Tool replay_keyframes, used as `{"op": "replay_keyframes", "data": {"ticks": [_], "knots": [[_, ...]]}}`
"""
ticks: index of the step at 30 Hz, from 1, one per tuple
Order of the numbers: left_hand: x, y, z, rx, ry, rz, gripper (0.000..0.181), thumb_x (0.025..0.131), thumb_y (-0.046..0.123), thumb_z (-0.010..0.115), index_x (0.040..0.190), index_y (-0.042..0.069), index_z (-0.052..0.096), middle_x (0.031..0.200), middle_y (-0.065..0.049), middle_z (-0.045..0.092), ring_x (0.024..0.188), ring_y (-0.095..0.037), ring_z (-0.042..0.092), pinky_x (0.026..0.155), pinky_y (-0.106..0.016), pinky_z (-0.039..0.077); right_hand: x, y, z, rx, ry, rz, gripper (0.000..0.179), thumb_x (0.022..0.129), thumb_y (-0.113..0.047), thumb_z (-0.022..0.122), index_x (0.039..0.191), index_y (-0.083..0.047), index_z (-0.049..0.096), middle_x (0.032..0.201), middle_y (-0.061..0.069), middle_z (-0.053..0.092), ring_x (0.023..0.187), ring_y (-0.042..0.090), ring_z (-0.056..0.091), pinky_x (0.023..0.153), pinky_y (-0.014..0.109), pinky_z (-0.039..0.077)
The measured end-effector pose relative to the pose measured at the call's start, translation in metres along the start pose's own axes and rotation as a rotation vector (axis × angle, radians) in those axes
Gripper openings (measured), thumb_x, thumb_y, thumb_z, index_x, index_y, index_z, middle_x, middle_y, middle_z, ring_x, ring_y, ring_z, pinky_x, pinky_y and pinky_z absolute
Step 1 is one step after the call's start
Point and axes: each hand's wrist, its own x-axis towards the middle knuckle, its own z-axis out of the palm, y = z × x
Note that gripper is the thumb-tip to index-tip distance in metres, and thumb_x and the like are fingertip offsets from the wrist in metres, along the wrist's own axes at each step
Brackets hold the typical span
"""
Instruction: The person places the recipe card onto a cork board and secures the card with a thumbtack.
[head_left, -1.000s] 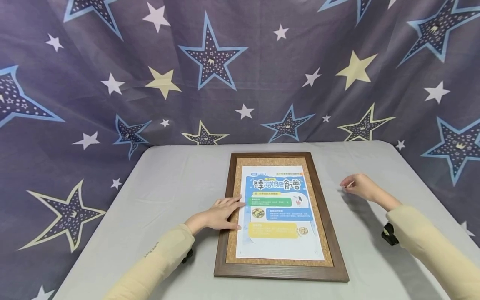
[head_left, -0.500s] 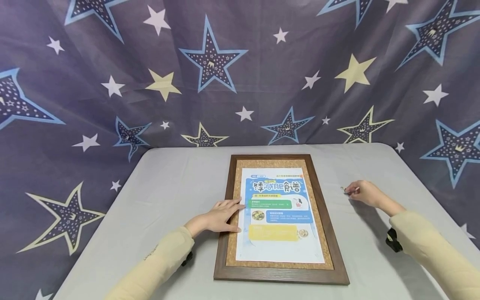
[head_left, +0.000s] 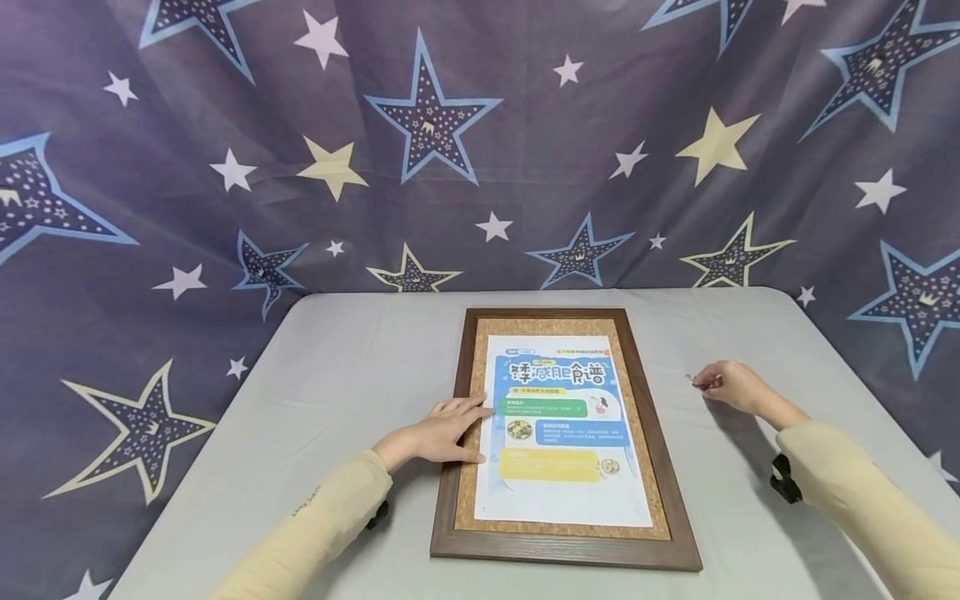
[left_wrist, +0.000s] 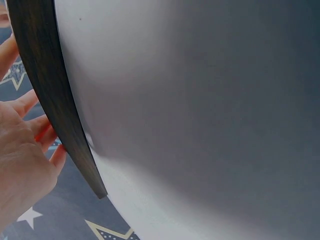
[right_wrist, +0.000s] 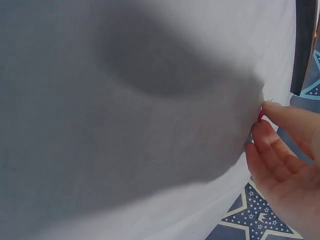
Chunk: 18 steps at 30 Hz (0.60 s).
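Note:
A cork board (head_left: 467, 487) in a dark brown wooden frame lies on the table, with a printed poster (head_left: 562, 504) on it. My left hand (head_left: 442, 432) rests over the board's left frame, its fingers spread and the fingertips on the poster's left edge. In the left wrist view the fingers of that hand (left_wrist: 25, 150) lie along the frame. Right of the board, my right hand (head_left: 731, 387) is low at the table, pinching a small pink push pin (right_wrist: 261, 115) between thumb and fingertips. The fingers hide most of the pin.
The board stands on a grey-white cloth-covered table (head_left: 352, 358). A tiny gold-coloured piece (head_left: 688, 379) shows just beyond the right fingertips. A dark purple curtain with stars (head_left: 510, 108) hangs behind and at both sides.
My right hand has shifted slightly right and toward me, then held nearly still. A pale bit showed at its fingertips one second ago. The left hand and board have stayed put.

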Motion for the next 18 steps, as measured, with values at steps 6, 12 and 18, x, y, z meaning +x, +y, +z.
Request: {"op": "replay_keyframes", "data": {"ticks": [6, 12, 18], "knots": [[0.0009, -0.0003, 0.0007, 0.007, -0.005, -0.003, 0.071, 0.083, 0.043, 0.057, 0.138, 0.009, 0.029, 0.146, -0.014, 0.013, 0.13, -0.03, 0.017, 0.1, -0.049, 0.016, 0.0008, 0.0034, 0.0022, -0.021, 0.007, 0.002, 0.01, 0.071, 0.007, 0.064, 0.082, 0.008, 0.064, 0.075, 0.015, 0.064, 0.068, 0.028, 0.058, 0.065, 0.043, 0.045], [0.0003, 0.0008, -0.0004, 0.004, -0.002, 0.003, 0.069, 0.083, 0.042, 0.057, 0.137, 0.009, 0.03, 0.146, -0.016, 0.014, 0.13, -0.031, 0.017, 0.099, -0.05, 0.016, 0.0012, 0.0033, 0.0032, -0.02, 0.016, 0.009, 0.01, 0.072, 0.007, 0.064, 0.082, 0.007, 0.064, 0.075, 0.015, 0.064, 0.068, 0.027, 0.058, 0.065, 0.043, 0.046], [0.0003, 0.0009, -0.0007, 0.006, -0.008, 0.001, 0.07, 0.083, 0.041, 0.056, 0.137, 0.007, 0.029, 0.146, -0.017, 0.013, 0.13, -0.032, 0.017, 0.099, -0.05, 0.016, 0.0014, 0.0034, 0.0046, -0.017, 0.031, 0.02, 0.007, 0.072, 0.007, 0.063, 0.079, 0.006, 0.064, 0.074, 0.013, 0.064, 0.068, 0.026, 0.057, 0.066, 0.043, 0.045]]}}
